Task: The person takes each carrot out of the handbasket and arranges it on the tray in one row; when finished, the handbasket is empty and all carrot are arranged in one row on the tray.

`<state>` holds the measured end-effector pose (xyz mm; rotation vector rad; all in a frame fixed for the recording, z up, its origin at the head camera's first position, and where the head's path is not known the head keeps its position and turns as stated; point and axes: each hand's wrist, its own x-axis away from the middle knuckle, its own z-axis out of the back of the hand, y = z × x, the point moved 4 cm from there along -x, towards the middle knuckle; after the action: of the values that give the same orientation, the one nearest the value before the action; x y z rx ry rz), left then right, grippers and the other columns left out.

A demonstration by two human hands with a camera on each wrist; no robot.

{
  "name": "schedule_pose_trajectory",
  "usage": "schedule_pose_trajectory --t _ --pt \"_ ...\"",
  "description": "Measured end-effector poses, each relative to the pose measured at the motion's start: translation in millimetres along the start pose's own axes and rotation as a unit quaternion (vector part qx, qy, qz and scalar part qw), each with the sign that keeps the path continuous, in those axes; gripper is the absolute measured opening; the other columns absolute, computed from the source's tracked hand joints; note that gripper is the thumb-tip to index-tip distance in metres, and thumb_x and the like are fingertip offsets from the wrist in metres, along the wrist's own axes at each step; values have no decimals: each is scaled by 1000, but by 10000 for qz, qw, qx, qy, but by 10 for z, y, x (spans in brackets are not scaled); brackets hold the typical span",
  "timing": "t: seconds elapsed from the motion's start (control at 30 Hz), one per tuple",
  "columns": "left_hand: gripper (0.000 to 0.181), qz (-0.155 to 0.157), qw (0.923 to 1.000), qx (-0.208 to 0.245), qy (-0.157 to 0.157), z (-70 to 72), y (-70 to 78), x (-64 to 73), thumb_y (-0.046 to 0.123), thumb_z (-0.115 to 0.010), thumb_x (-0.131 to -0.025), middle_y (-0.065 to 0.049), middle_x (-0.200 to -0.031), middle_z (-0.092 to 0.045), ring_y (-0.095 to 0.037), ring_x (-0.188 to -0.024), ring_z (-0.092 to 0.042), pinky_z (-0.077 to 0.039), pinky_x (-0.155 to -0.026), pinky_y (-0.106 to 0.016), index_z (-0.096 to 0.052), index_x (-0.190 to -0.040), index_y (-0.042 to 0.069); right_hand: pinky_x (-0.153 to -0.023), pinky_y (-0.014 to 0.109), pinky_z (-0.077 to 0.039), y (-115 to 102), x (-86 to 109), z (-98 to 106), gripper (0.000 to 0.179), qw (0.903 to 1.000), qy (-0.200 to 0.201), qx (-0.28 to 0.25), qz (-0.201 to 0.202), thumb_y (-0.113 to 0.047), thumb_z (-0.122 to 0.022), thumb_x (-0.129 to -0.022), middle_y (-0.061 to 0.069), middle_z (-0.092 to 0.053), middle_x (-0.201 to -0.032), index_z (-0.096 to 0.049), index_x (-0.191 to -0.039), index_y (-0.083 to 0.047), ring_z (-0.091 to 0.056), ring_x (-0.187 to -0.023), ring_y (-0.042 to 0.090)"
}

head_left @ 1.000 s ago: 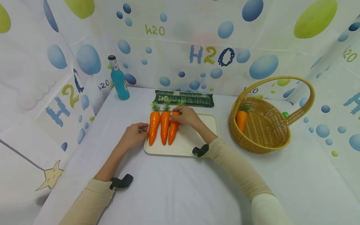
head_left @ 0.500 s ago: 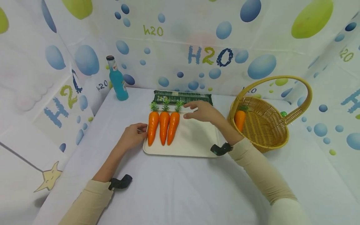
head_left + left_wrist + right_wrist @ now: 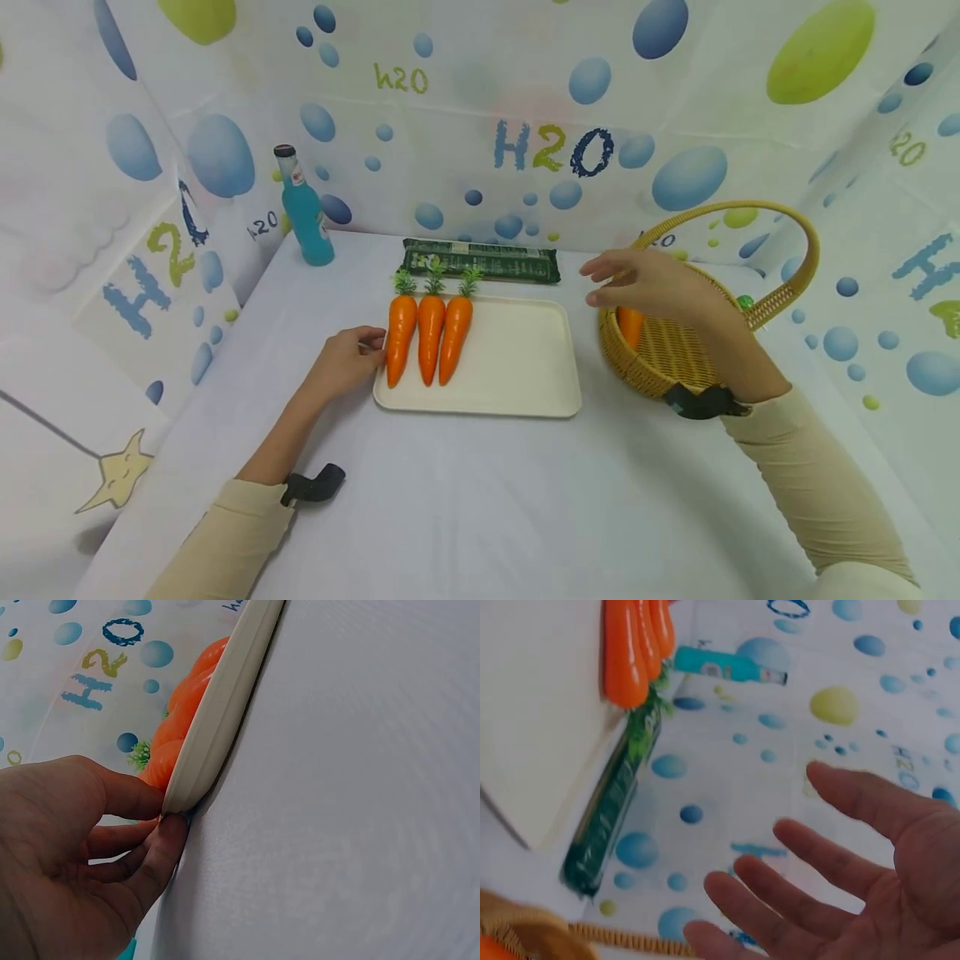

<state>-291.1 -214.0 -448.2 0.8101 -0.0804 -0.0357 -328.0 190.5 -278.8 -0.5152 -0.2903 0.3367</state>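
Observation:
Three orange carrots with green tops (image 3: pixel 430 337) lie side by side on the left part of a cream tray (image 3: pixel 517 358). My left hand (image 3: pixel 347 364) pinches the left rim of that tray; in the left wrist view its fingertips (image 3: pixel 174 832) meet above and below the edge. Over the near-left side of a wicker basket (image 3: pixel 637 371) hovers my right hand (image 3: pixel 656 283), holding nothing, its fingers extended and apart in the right wrist view. Inside the basket a further carrot (image 3: pixel 630 327) shows, partly covered by the right hand.
Behind the tray lies a dark green packet (image 3: pixel 480 261). A blue bottle (image 3: pixel 306 217) stands at the back left. The basket's tall handle (image 3: pixel 808 258) arches up on the right, with a small green thing (image 3: pixel 745 302) beside it. Patterned cloth walls enclose the table.
My right hand has let go of the rightmost carrot on the tray and moved right to the basket. The left hand has stayed at the tray's rim. The head view has shifted slightly.

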Motion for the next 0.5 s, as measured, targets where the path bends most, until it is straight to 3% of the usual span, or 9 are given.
schedule_pose_trajectory --t 0.23,0.37,0.5 --pt "46 -22 10000 17 -25 14 0 -4 18 -58 -95 -18 -113 -63 -32 -100 -63 -54 -81 -40 -55 -135 -4 -95 50 -46 450 115 295 42 9989 -459 -99 57 -39 -66 -94 3 -59 -132 -63 -130 -17 -56 -115 25" --pt "46 24 10000 -22 -6 27 4 2 19 -59 -94 -17 -113 -63 -31 -99 -62 -54 -79 -39 -56 -134 -3 -94 51 -48 843 16 336 46 9953 -529 -792 -191 -32 -63 -97 11 -53 -139 -56 -138 -11 -55 -120 32" --pt "46 -36 10000 53 -46 26 37 31 17 -59 -94 -18 -113 -63 -32 -99 -62 -54 -79 -40 -56 -134 -5 -96 55 -45 1267 -149 261 52 9806 -634 -1764 -574 -26 -60 -100 22 -46 -144 -46 -145 -5 -44 -130 40"
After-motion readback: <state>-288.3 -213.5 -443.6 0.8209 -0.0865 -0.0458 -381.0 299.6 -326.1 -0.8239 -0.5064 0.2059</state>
